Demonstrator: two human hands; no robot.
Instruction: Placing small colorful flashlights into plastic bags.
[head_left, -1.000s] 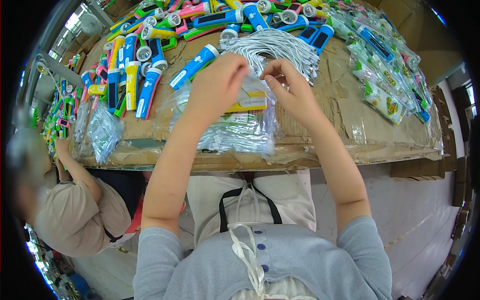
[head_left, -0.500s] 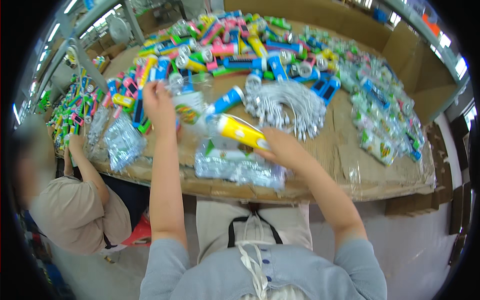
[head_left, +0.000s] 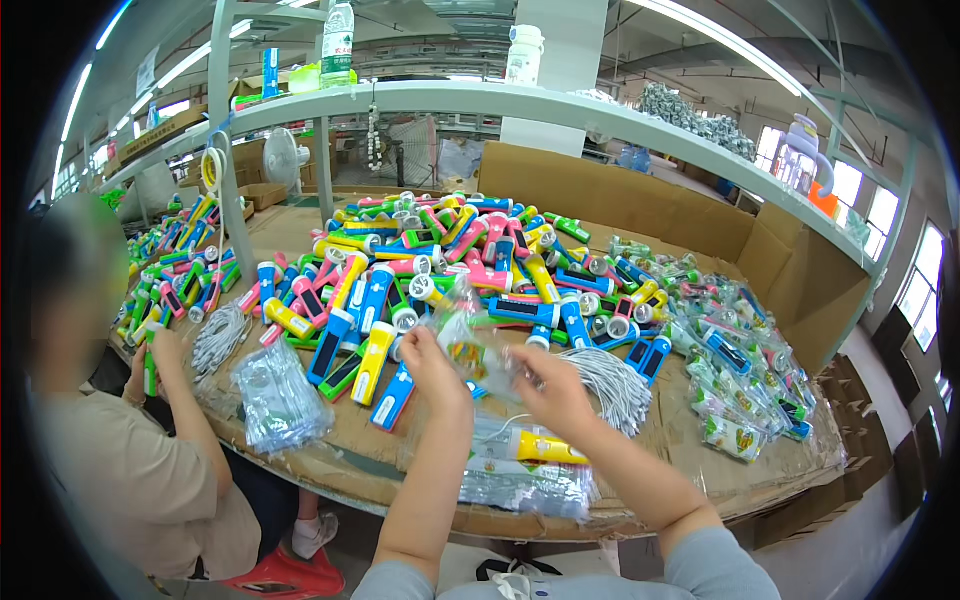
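Between my two hands hangs a clear plastic bag (head_left: 468,350) with a printed green, yellow and red patch. My left hand (head_left: 440,372) pinches its left side. My right hand (head_left: 556,392) has its fingers closed on the right side. Below my right hand, a yellow flashlight (head_left: 548,448) lies on a stack of clear plastic bags (head_left: 525,490) near the table's front edge. Just beyond my right hand spreads a bundle of white cables (head_left: 615,388), partly hidden by it. A loose yellow flashlight (head_left: 374,362) is left of my left hand.
A large heap of coloured flashlights (head_left: 480,245) covers the cardboard-topped table. Bagged flashlights (head_left: 745,360) pile up at the right, by a cardboard wall (head_left: 805,290). Another bag stack (head_left: 280,395) lies at left. A co-worker (head_left: 150,450) handles a green flashlight. An overhead shelf (head_left: 480,98) crosses behind.
The yellow flashlight has left my right hand and now lies on the bag stack. My right hand has come to the bag that my left hand held. The view has tilted up.
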